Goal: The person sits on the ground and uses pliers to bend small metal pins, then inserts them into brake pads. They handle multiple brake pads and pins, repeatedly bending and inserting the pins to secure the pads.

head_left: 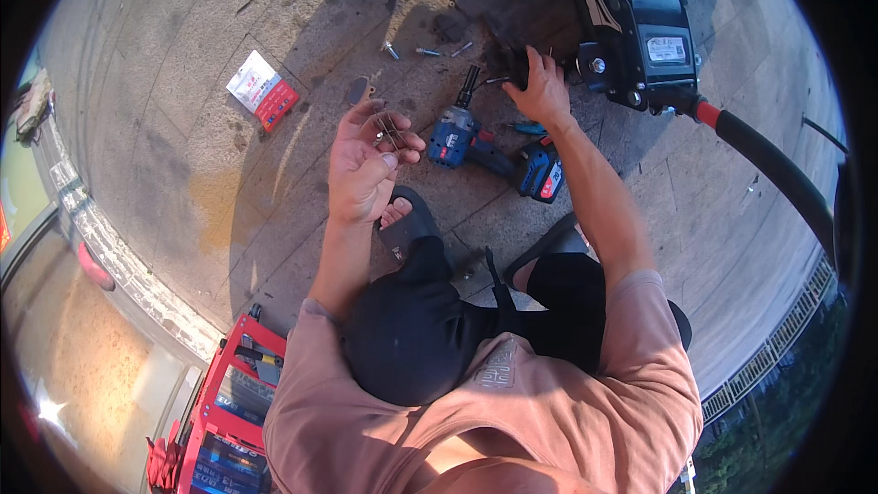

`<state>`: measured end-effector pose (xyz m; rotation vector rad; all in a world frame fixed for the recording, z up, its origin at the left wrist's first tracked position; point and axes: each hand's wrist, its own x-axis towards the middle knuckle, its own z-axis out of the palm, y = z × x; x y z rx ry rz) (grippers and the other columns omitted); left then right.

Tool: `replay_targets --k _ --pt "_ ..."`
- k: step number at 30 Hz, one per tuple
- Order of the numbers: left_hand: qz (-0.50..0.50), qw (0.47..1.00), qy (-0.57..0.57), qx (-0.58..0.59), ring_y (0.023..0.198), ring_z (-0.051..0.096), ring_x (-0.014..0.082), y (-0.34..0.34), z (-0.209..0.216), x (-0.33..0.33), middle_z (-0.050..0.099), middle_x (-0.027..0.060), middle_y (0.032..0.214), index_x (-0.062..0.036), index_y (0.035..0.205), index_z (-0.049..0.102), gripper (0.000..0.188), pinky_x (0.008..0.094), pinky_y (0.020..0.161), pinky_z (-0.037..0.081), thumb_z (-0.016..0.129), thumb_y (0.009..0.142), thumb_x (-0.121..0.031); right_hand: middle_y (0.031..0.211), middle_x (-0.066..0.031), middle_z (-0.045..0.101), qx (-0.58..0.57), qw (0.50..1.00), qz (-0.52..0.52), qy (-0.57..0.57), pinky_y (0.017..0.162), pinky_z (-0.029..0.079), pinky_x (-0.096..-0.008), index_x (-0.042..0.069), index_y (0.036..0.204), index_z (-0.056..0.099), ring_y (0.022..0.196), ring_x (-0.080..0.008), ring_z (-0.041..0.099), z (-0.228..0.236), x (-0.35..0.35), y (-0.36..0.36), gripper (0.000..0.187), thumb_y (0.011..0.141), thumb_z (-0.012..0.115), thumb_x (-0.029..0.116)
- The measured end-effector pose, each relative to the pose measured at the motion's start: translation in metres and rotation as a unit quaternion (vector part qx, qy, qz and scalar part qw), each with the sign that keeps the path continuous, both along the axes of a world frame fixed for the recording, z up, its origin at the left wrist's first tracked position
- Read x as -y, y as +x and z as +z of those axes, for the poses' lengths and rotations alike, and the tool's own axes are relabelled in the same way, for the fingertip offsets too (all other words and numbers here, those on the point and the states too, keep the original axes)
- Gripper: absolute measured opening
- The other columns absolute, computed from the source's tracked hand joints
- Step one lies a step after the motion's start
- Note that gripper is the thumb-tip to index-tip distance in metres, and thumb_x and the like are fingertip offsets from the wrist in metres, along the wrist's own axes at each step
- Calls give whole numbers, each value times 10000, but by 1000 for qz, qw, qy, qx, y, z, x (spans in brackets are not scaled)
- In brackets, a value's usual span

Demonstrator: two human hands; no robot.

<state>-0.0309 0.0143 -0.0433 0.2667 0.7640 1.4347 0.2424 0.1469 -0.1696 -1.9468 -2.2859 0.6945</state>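
My left hand (364, 165) is raised over the pavement, its fingers closed on small thin metal clips (388, 134). Their exact form is hard to make out. My right hand (545, 91) reaches forward with fingers apart, beside dark, dirty metal parts (499, 53) lying in shadow. Whether it touches them I cannot tell. Between my hands a blue cordless impact wrench (448, 139) with a socket lies on its side. A flat grey plate like a brake pad (360, 90) rests just beyond my left hand. Several bolts lie farther off, among them a silver bolt (392, 51).
A black floor jack (631, 46) stands at the upper right, its long handle (768, 157) sweeping rightward. A red-and-white packet (262, 91) lies at left. Teal-handled pliers (525, 128) sit by the wrench. A red tool cart (212, 416) stands at lower left.
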Motion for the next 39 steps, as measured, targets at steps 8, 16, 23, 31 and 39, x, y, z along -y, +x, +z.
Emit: replay_targets --k 8,16,23,31,39 --pt "-16 999 -24 -29 988 670 316 20 19 -7 605 174 1117 -34 1339 461 418 354 793 594 499 928 30 1155 -214 619 -144 987 -54 -46 914 490 -437 19 1258 524 1009 -396 613 22 -11 -8 479 839 631 224" --pt "-66 988 -99 -101 917 687 249 16 40 -12 641 133 1052 38 1207 561 278 325 739 585 484 942 14 887 -182 674 -281 894 92 -337 742 500 -326 -7 1199 563 769 -271 658 183 21 10 325 889 506 70" --pt "-111 974 -86 -177 894 693 219 17 58 -12 678 139 1048 46 1190 582 255 311 726 577 554 951 -37 873 -217 667 -135 916 190 -325 724 515 -449 92 1383 501 775 -425 642 241 40 10 622 772 543 -17" --pt "-119 958 -94 -244 834 684 148 23 77 -10 693 105 973 57 1188 615 287 275 722 574 646 930 -63 996 -191 634 -106 954 215 -181 785 508 -481 98 1390 491 916 -399 624 237 52 10 645 764 601 -12" --pt "-130 946 -100 -281 820 684 148 25 84 -3 707 127 973 44 1202 609 286 256 683 573 638 935 -57 1019 -175 613 -85 955 245 -146 775 513 -471 90 1381 482 925 -383 621 240 56 10 655 752 633 -16"
